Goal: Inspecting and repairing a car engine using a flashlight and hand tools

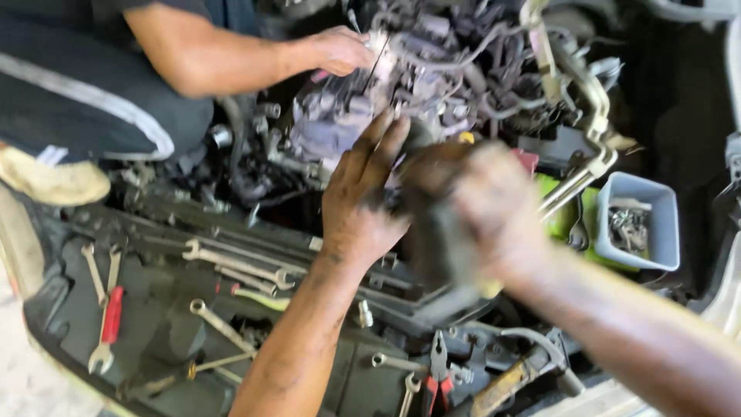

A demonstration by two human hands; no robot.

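Down nearest the camera, spanners lie scattered over the dark front panel [154, 324]: a red-handled spanner [109, 320], a long combination spanner [235, 261], and red-gripped pliers [438, 374] further right. Just above them the person's two greasy hands meet over a dark, blurred part [432, 232]. The left hand [361, 197] lies flat against it, fingers stretched upward and spread. The right hand [482, 205] is smeared by motion; it seems wrapped round the part, though I cannot tell how tightly. To the right sits a grey plastic tub [664, 232] holding small metal bits. Beyond, the engine [401, 93] fills the bay, and a co-worker's hand [340, 50] rests on its top.
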